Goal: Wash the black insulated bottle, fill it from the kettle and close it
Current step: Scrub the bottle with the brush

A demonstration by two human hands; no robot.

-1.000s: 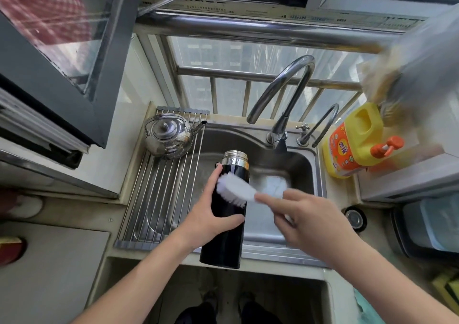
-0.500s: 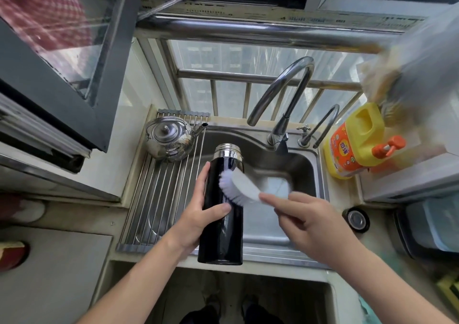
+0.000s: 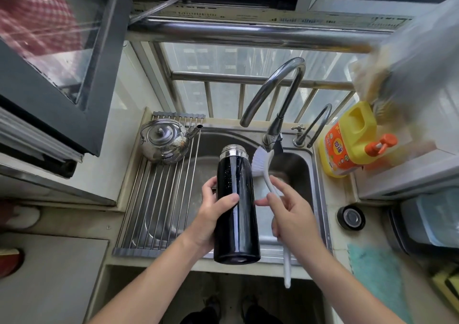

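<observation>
Since there's only the head view, here's what it shows. The black bottle (image 3: 236, 199) is held over the front edge of the sink (image 3: 320, 187). Its long axis runs roughly upright, with the open steel mouth pointing away toward the faucet (image 3: 275, 87) and the base toward the person. It has no lid on, and there are water or soap specks on the body.

The left hand (image 3: 213, 214) wraps the lower-middle of the bottle from the left, thumb across the front and fingers curled round the back, so that's a firm clamp. The right hand (image 3: 290, 214) sits just beside the bottle on its right, holding the white brush (image 3: 267, 174) by the handle. Its fingers are curled round the handle fairly loosely, and the handle's tail pokes out below the wrist.

What matters for the next stroke is that the bristle head touches the bottle's upper right side, just under the steel neck, with the handle lying nearly parallel to the bottle. I'd guess scrubbing carries on down the wall, or goes into the mouth, which is right above the bristles.

The kettle (image 3: 165, 141) waits on the drying rack (image 3: 154, 199) to the left, well apart from the bottle. A round black thing (image 3: 351, 218) on the counter to the right might be the lid, but I can't tell for sure.
</observation>
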